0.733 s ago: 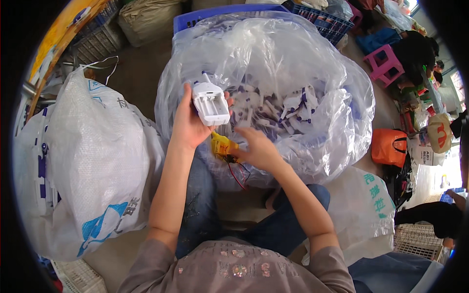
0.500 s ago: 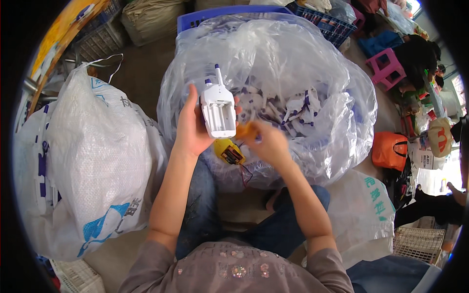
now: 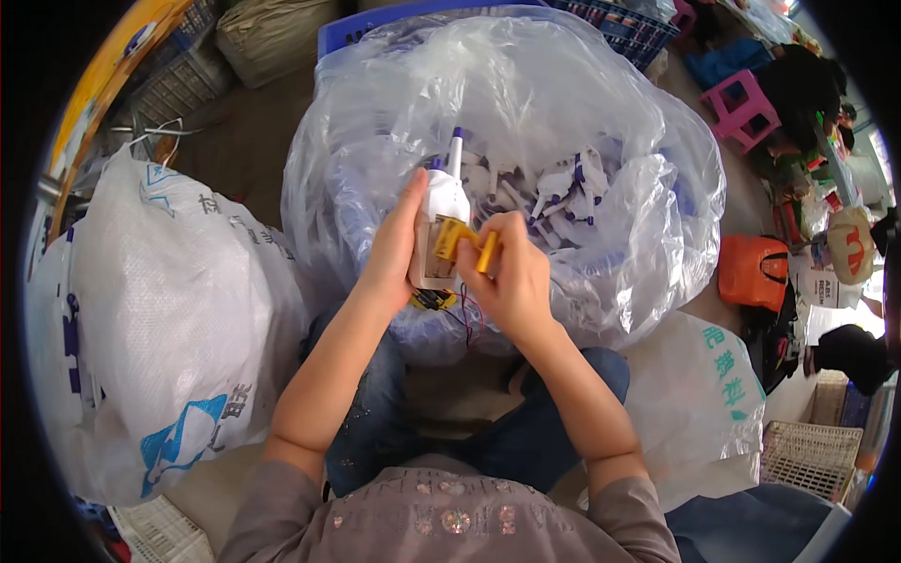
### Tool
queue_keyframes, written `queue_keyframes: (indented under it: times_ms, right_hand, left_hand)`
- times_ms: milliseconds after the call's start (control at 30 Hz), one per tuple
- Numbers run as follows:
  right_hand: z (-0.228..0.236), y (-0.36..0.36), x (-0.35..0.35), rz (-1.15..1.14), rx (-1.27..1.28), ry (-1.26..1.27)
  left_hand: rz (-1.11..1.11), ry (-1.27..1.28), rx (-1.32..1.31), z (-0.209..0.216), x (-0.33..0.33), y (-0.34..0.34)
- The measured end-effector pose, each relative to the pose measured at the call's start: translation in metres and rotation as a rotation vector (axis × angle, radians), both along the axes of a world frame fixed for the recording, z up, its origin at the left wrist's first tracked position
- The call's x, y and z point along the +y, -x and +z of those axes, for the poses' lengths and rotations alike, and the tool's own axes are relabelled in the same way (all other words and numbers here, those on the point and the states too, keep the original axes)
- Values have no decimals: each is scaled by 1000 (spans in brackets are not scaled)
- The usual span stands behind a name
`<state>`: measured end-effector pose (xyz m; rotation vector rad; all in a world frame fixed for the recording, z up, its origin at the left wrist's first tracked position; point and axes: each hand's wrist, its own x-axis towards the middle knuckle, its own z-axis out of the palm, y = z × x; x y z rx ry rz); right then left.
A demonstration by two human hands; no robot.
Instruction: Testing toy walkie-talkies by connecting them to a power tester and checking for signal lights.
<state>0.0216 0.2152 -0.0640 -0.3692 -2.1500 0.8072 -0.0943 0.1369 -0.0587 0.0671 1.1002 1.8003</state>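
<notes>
My left hand [image 3: 394,246] is closed around a white toy walkie-talkie [image 3: 444,195] with a purple-tipped antenna, its back turned up. In my right hand [image 3: 515,272], pinched between thumb and fingers, is a yellow plastic piece [image 3: 486,251]. A yellow block [image 3: 452,238], apparently part of the same piece, sits over the walkie-talkie's battery compartment; whether it is seated inside cannot be told. Just below the walkie-talkie shows a yellow-and-black device [image 3: 433,299] with thin red and black wires [image 3: 467,319], partly hidden by my left hand.
A large clear plastic bag [image 3: 638,281] lines a blue crate [image 3: 338,36] in front of me, with several white-and-purple walkie-talkies [image 3: 571,188] inside. A full white woven sack [image 3: 178,328] stands at left, another white sack [image 3: 694,403] at right. A pink stool [image 3: 741,108] stands farther right.
My right hand has brought the yellow piece up onto the walkie-talkie's battery compartment, which was uncovered before. The walkie-talkie has tilted and shifted slightly right. The view has shifted a little.
</notes>
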Motion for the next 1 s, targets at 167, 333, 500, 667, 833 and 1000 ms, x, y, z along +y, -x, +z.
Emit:
queue_keyframes:
  times_ms: [167, 333, 500, 667, 833, 1000]
  right_hand:
    - [-8, 4, -4, -29, 2, -153]
    - [-4, 8, -14, -37, -28, -198]
    - [-1, 6, -16, 93, -65, -163]
    - [-5, 5, -23, 143, -49, -127]
    - [-11, 11, -23, 56, -79, -137]
    - [-11, 17, -12, -69, -105, -144]
  left_hand:
    - [0, 1, 65, 3, 1, -4]
    - [37, 6, 82, 2, -4, -5]
    - [-16, -34, 74, -7, -9, 2]
    - [-26, 39, 70, -7, -12, 4]
    - [-39, 67, 40, -11, -10, 4]
    - [87, 91, 66, -3, -2, -11]
